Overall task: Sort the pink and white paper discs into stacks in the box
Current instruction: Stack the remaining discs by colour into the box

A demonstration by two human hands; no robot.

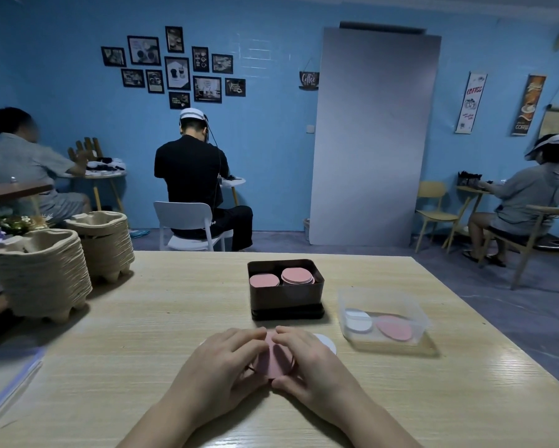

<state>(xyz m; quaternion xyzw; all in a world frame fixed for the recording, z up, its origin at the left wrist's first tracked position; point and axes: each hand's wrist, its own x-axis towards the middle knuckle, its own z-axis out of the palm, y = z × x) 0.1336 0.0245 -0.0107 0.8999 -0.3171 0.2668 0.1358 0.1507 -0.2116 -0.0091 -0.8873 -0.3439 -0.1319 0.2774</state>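
Note:
A pile of pink paper discs lies on the wooden table close to me. My left hand and my right hand cup it from both sides, fingers curled on its edges. A white disc peeks out from under my right hand. Farther back stands a dark brown box holding two stacks of pink discs, side by side. To the right, a clear plastic tub holds a white disc and a pink disc.
Two tall stacks of pulp cup trays stand at the table's left edge, with flowers behind them. A flat white sheet lies at the near left. Other people sit at small tables farther back in the blue room.

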